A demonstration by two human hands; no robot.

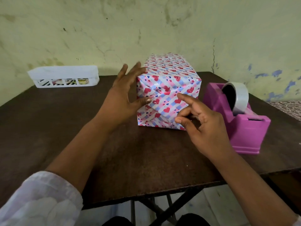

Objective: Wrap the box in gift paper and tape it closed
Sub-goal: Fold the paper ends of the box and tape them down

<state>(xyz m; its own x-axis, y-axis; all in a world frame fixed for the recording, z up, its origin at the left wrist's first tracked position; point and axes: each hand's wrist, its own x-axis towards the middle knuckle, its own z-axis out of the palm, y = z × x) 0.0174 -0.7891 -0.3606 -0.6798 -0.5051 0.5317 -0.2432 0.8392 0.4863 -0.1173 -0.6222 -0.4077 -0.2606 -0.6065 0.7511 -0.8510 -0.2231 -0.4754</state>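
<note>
A box point(169, 88) wrapped in pink, blue and white heart-print paper stands in the middle of the dark brown table point(68, 128). Its near end shows folded flaps. My left hand point(125, 93) is at the box's left side with fingers spread and straight, the thumb touching the near face. My right hand point(200, 123) hovers in front of the near face, index finger stretched toward the folds, the other fingers loosely curled, holding nothing. A pink tape dispenser point(244, 128) with a roll of clear tape point(239, 97) sits to the right of the box.
A white plastic basket point(63, 75) with a few items inside stands at the table's back left by the stained green wall. The table's front edge runs just below my forearms, with folding legs beneath it. The dispenser sits close to the right edge.
</note>
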